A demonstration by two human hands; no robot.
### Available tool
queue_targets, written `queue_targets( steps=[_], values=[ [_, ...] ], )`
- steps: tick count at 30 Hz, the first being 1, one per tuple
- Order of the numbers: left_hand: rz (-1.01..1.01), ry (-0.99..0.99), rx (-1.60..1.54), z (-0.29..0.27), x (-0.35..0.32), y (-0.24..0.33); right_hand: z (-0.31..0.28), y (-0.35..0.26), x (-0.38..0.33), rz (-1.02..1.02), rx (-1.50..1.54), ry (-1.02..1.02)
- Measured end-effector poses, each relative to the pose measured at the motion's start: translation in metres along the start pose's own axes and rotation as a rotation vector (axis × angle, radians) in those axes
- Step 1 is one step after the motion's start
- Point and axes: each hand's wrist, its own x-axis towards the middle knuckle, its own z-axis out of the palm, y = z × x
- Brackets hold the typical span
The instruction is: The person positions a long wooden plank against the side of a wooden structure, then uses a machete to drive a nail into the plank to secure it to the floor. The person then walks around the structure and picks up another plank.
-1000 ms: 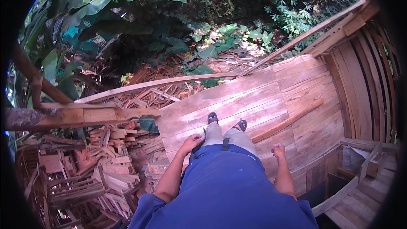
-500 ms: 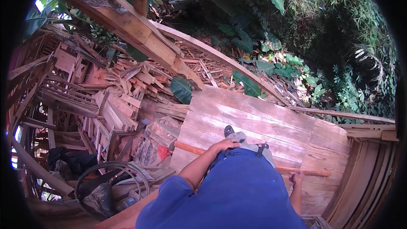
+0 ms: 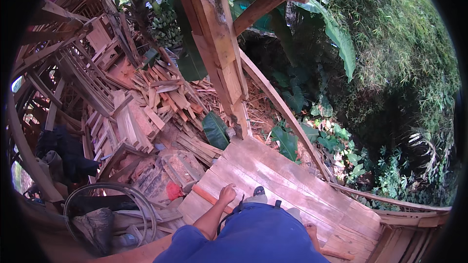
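Note:
My left hand (image 3: pixel 227 194) hovers over the wooden boards with its fingers curled in, and nothing shows in its grip. Just beside it a reddish-brown wooden bar (image 3: pixel 204 195) lies across the boards. My body hides the bar's middle, and its other end comes out at the lower right. Held low at my right side, my right hand (image 3: pixel 311 229) is curled, with no object visible in it. One shoe (image 3: pixel 259 191) shows past my blue shirt, standing on the plank platform (image 3: pixel 292 180).
An upright timber post (image 3: pixel 219 63) rises at the platform's far corner, with a slanting beam (image 3: pixel 287 112) beyond it. Wood offcuts (image 3: pixel 163 92) lie heaped at the left, near a coiled hoop (image 3: pixel 151 214) and a red item (image 3: pixel 174 191). Dense greenery (image 3: pixel 390 68) fills the right.
My view has turned, so the post stands more upright and the platform sits lower. My left hand has moved from my waist out over the boards. My right hand is now closer to my body.

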Motion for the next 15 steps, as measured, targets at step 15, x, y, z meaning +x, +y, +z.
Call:
queue_targets(
  steps=[15],
  values=[
    [-0.427, 0.151, -0.127, 0.014, -0.054, -0.087, 0.006, -0.142, 0.089, -0.079, -0.245, -0.071]
  ],
)
